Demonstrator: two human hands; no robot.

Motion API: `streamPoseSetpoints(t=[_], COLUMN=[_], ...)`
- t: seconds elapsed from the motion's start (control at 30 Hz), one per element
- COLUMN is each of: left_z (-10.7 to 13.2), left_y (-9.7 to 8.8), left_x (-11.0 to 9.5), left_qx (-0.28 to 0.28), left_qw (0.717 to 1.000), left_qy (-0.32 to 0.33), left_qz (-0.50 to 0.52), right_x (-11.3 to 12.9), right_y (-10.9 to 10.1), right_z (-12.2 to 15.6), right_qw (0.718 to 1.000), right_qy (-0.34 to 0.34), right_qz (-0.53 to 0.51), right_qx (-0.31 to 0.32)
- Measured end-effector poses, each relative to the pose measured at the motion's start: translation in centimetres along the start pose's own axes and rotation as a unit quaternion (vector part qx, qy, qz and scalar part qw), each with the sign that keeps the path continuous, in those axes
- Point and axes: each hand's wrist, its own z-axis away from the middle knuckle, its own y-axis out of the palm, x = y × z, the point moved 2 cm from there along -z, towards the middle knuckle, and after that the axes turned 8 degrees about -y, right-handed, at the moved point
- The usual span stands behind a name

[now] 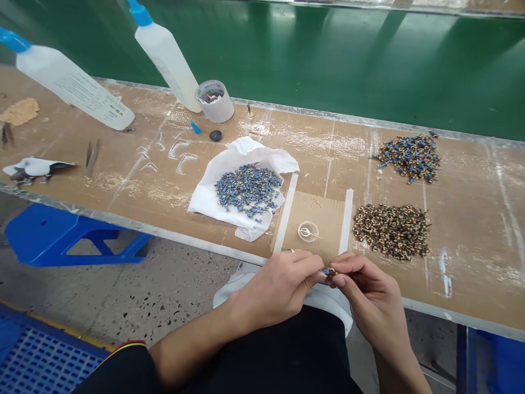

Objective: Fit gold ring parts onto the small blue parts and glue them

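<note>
My left hand [283, 282] pinches a small blue part [325, 271] between thumb and finger. Facing it, my right hand [367, 290] pinches a tiny dark-and-yellowish piece [333, 272]; the two pieces meet end to end, and whether they are joined cannot be made out. Just beyond my fingers stands a small clear cup [303, 229] with a thin stick or spoon in it. A heap of small blue-and-yellow parts [248, 189] lies on white paper [205, 198] at the left. To the right is a heap of small brown ring-ended parts [391, 231].
Another pile of blue-and-brown parts [408, 156] lies at the back right. Two white bottles with blue caps, one nearer [74, 82] and one farther [166, 57], lean at the left. A tape roll [215, 104] holds scraps. White tape strips [286, 213] flank the cup. A blue stool [77, 235] stands below.
</note>
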Motion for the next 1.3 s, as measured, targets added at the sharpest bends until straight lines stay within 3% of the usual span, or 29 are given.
streamPoseSetpoints(t=[0.47,0.67,1.03,1.3], left_z=[-0.5,-0.6,-0.2,0.4], left_y=[0.0,-0.4,-0.1,-0.4], left_x=[0.1,0.2,0.5,0.7], left_qx=[-0.033,-0.011,0.020,0.043], left_qw=[0.993,0.985,0.973,0.973], left_qy=[0.048,0.089,0.098,0.077], left_qz=[-0.103,-0.145,-0.208,-0.212], right_x=[0.2,0.8,1.7,1.2], right_y=[0.4,-0.2,0.4,0.9], right_z=[-0.3,-0.6,-1.0,-1.1], right_qw=[0.998,0.989,0.969,0.968], right_qy=[-0.040,-0.076,-0.096,-0.085], right_qz=[0.051,0.111,0.185,0.192], right_qx=[0.000,0.067,0.134,0.136])
